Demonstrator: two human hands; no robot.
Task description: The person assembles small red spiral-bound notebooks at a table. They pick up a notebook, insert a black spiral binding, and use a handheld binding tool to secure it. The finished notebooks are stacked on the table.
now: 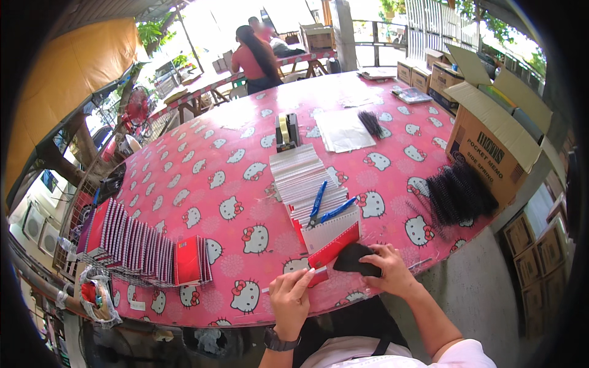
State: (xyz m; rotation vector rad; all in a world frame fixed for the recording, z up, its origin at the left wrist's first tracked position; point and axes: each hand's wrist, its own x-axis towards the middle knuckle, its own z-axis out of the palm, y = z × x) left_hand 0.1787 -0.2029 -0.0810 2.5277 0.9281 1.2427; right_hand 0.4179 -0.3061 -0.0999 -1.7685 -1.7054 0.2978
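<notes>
We see the left hand (292,299) at the red memo (334,246), seemingly steadying it, pinch unclear; the right hand (389,270) grips a black pad (354,259).

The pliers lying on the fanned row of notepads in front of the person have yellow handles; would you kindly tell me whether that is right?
Not quite: the pliers have blue handles, not yellow ones, as the head view shows. The rest stands: they lie on the fanned row of notepads in front of the person.
</notes>
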